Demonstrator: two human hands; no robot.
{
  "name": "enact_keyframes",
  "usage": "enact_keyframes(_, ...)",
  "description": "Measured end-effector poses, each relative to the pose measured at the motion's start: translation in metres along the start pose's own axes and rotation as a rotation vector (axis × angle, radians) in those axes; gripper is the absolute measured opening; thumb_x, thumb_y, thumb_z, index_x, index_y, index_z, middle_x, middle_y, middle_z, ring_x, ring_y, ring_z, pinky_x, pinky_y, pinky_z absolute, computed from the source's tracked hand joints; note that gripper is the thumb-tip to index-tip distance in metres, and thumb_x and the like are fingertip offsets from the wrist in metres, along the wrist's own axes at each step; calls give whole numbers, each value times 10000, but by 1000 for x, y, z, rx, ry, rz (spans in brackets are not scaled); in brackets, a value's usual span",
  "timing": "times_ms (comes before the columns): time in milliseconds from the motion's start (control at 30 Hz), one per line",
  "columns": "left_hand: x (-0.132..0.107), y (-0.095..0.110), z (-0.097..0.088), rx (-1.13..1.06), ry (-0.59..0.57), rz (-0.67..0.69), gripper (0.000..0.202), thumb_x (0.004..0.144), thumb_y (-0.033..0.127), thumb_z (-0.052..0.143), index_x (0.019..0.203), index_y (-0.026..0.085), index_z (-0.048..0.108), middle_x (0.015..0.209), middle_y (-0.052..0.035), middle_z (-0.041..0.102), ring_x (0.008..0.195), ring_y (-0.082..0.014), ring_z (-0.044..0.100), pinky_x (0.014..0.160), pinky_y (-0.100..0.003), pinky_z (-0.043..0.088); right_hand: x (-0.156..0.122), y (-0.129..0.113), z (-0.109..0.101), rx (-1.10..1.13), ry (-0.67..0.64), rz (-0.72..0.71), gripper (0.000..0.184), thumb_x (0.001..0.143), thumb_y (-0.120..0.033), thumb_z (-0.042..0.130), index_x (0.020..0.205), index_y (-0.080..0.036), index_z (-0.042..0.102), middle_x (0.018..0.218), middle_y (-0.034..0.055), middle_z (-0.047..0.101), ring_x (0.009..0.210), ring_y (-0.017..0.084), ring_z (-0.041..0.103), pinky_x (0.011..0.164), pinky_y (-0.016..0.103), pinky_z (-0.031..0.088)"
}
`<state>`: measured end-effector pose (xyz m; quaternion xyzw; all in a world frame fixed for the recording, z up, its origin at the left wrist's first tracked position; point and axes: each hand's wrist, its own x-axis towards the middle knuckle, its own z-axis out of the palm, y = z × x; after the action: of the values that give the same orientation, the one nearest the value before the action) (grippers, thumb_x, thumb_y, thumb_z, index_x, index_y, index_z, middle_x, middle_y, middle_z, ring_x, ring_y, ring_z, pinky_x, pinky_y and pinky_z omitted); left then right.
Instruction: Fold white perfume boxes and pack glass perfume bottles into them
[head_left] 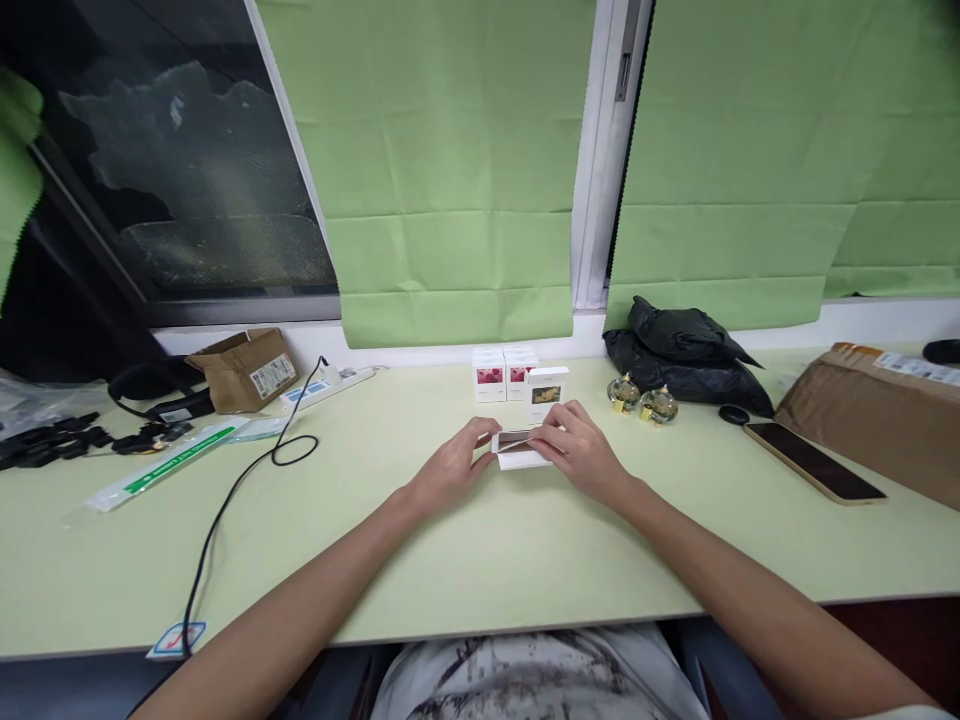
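Observation:
A small white cardboard box point(525, 460) lies on its side at the middle of the table, its open end facing me. My left hand point(452, 466) pinches its left edge between thumb and fingers. On the opposite side my right hand point(581, 452) is closed on the box at its opening, fingertips at the flap. Whether anything is inside cannot be made out. Just behind stands a white box with a yellow picture point(546, 394), partly covered by my right fingers. Beside that are several white boxes with pink pictures point(491, 378), stacked near the wall.
Two round glass bottles with gold parts point(658, 405) stand to the right, before black plastic bags point(686, 355). A phone point(814, 462) and a large brown package point(877, 420) lie farther right. Leftward are a brown carton point(244, 370), a power strip point(330, 387) and a black cable point(225, 505).

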<state>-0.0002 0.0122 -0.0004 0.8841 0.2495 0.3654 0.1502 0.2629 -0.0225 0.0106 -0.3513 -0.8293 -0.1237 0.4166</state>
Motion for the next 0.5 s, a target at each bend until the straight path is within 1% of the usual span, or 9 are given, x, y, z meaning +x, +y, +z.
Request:
enact_keyframes(167, 0, 0, 0, 10, 1, 13, 356, 1035, 172, 484, 1362, 300, 428, 1335, -60, 575, 1225, -201, 626, 1068, -491, 594, 0, 1, 0, 50, 10, 0, 141, 1025, -245, 609, 1004, -243, 748, 933, 79, 654, 953, 251, 509, 820, 391, 519)
enact_keyframes(267, -1, -2, 0, 28, 0, 9, 367, 1027, 156, 487, 1361, 296, 429, 1336, -59, 573, 1224, -198, 623, 1074, -475, 586, 1, 3, -1, 34, -46, -36, 143, 1031, -258, 604, 1021, -249, 746, 975, 71, 702, 977, 254, 524, 855, 406, 517)
enact_keyframes(367, -2, -4, 2, 54, 0, 0, 390, 1018, 137, 487, 1369, 295, 423, 1334, -55, 572, 1224, -196, 621, 1071, -452, 580, 0, 5, -3, -5, -115, -88, 158, 1045, -267, 581, 1058, -248, 737, 956, 60, 739, 1019, 264, 556, 902, 434, 506)
enact_keyframes(433, -2, -5, 2, 92, 0, -10, 403, 1011, 129, 494, 1372, 293, 421, 1332, -55, 579, 1217, -205, 628, 1048, -445, 582, -1, 6, -3, -38, -130, -110, 162, 1052, -267, 569, 1073, -243, 729, 928, 58, 753, 1077, 277, 575, 924, 451, 499)
enact_keyframes(500, -2, -7, 2, 150, 11, 2, 415, 1002, 122, 508, 1372, 289, 420, 1327, -60, 592, 1212, -221, 631, 1029, -452, 575, -2, 6, -2, -67, -126, -127, 163, 1055, -258, 561, 1078, -244, 722, 919, 57, 764, 1145, 286, 585, 983, 482, 481)
